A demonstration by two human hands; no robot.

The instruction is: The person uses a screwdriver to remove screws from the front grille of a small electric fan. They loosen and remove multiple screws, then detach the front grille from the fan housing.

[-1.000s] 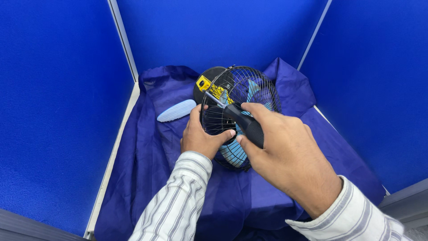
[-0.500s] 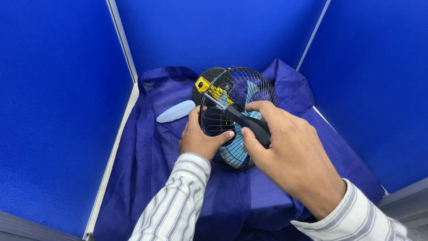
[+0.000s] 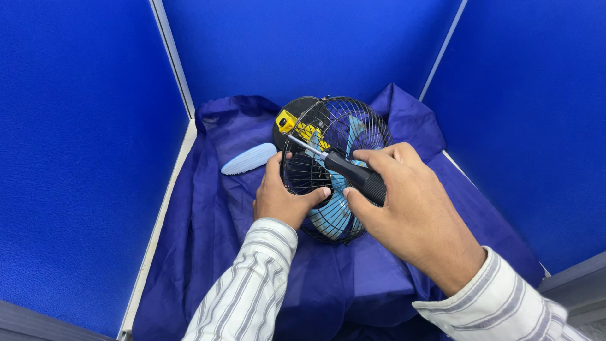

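The left hand (image 3: pixel 283 201) grips the black wire cage of a small fan (image 3: pixel 333 165), thumb hooked over the lower wires, with pale blue blades showing behind the grille. Just right of it, the right hand (image 3: pixel 410 211) is closed around the black handle of a screwdriver (image 3: pixel 344 169); its thin metal shaft runs up and left from the fingers, across the cage, toward a yellow part (image 3: pixel 295 125) at the fan's far rim. Beyond the left hand lies a light blue oval piece (image 3: pixel 249 158) on the dark blue cloth (image 3: pixel 208 240) that covers the desk.
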